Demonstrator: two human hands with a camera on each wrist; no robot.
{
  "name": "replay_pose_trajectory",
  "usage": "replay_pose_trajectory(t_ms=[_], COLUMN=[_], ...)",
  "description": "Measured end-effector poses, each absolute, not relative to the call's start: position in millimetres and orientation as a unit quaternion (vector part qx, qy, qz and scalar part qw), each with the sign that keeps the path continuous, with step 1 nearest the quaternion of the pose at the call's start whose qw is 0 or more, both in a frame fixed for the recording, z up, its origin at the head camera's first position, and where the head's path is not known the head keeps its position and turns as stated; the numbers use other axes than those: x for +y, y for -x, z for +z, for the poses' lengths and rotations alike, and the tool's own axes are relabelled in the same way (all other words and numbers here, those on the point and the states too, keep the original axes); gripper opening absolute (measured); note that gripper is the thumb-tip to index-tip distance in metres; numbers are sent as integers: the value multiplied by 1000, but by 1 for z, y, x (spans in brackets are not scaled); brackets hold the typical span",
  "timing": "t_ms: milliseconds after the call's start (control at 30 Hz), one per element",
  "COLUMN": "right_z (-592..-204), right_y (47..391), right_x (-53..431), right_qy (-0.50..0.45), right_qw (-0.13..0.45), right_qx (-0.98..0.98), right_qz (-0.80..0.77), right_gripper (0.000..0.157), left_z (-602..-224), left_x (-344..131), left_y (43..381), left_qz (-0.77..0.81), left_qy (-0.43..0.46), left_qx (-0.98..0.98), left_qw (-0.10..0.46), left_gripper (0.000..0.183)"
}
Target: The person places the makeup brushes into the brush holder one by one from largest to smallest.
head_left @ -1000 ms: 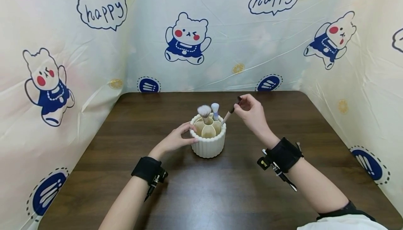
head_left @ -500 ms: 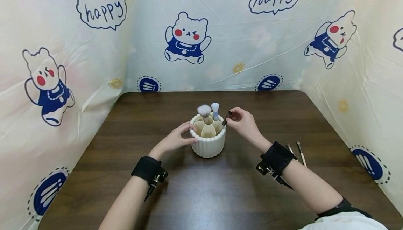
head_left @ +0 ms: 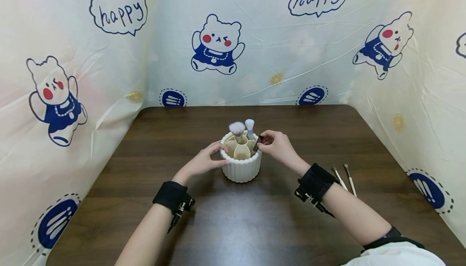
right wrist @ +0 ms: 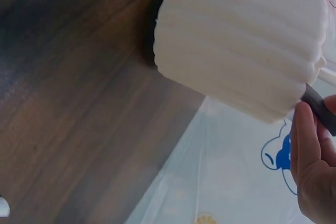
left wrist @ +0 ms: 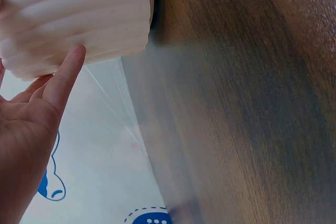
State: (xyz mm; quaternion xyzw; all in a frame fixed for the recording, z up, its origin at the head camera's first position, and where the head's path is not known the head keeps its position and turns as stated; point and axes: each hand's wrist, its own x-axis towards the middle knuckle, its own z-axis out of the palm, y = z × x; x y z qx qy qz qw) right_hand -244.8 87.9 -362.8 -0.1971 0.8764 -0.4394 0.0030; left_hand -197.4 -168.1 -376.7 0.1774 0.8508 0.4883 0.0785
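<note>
A cream ribbed makeup brush holder [head_left: 241, 172] with inner compartments stands upright on the table. My left hand [head_left: 202, 161] holds its left side, thumb on the outer wall and fingertips at the rim. In the left wrist view, a finger of the left hand [left wrist: 31, 114] lies against the ribbed wall. My right hand [head_left: 279, 147] pinches the dark end of a slim makeup brush [right wrist: 316, 106] at the holder's right rim. The brush's lower part is hidden inside. A fluffy makeup brush [head_left: 237, 129] and a pale blue-handled brush [head_left: 249, 125] stand in the holder, bristles up.
Two slim brushes, one [head_left: 339, 178] beside the other [head_left: 350, 179], lie on the brown wooden table [head_left: 233, 225] beyond the right forearm. A printed curtain [head_left: 262, 55] with bears encloses the table at the back and sides.
My right hand has moved left and down, lowering the slim brush into the holder's right side. The two brushes on the table have come into view past the wrist. The left hand stays put.
</note>
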Motion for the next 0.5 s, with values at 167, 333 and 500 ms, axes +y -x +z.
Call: replay_pose_trajectory(t_ms=[167,333,500], right_z=[-358,-356,-358], right_y=[246,246,245], right_x=[90,92,94], right_qy=[199,195,184], right_qw=[21,30,38], right_qx=[880,880,879], right_qz=[-431,-432,-439], right_gripper=[19,21,23], left_z=[-375,-392,-406], left_x=[-167,-171,-176], left_y=[197,208,217], left_qz=[485,488,496], left_qy=[-179,-180,-175], left_qx=[853,851,847], left_qw=[75,71,76], left_gripper=[31,31,34])
